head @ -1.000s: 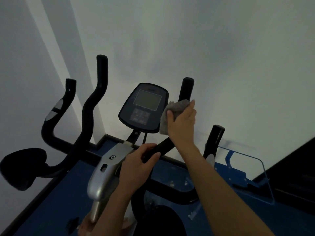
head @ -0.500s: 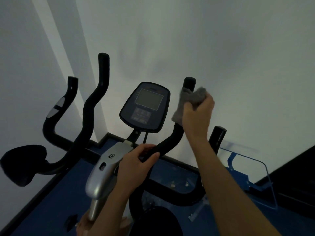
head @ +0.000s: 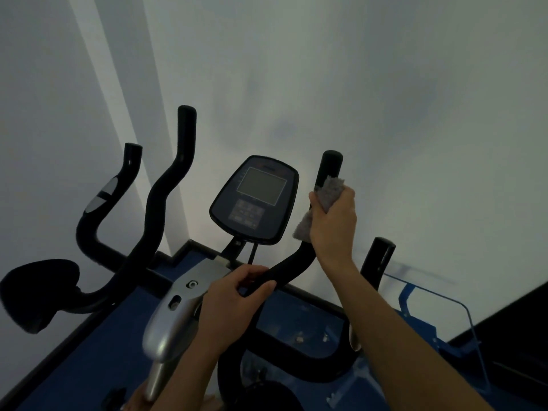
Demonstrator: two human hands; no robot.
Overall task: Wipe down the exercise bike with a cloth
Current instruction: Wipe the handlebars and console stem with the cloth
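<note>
The exercise bike has a dark console point(head: 255, 200) with a grey screen on a silver stem point(head: 175, 318). My right hand point(head: 333, 221) grips a grey cloth point(head: 327, 197) wrapped round the black right inner handlebar point(head: 330, 167), just below its tip. Lower on the same bar, near the stem, my left hand point(head: 234, 295) grips the black foam. Part of the cloth hangs below my right fingers.
Two more black handlebars point(head: 166, 188) curve up at the left, with a black pad point(head: 38, 292) at the far left. Another black bar end point(head: 381, 259) stands to the right. A white wall is close behind; the floor is blue, and a blue metal frame point(head: 412, 298) lies at right.
My right hand slid the cloth up the right handlebar from beside the console to near the tip, then slightly back down. My left hand stayed on the lower bar.
</note>
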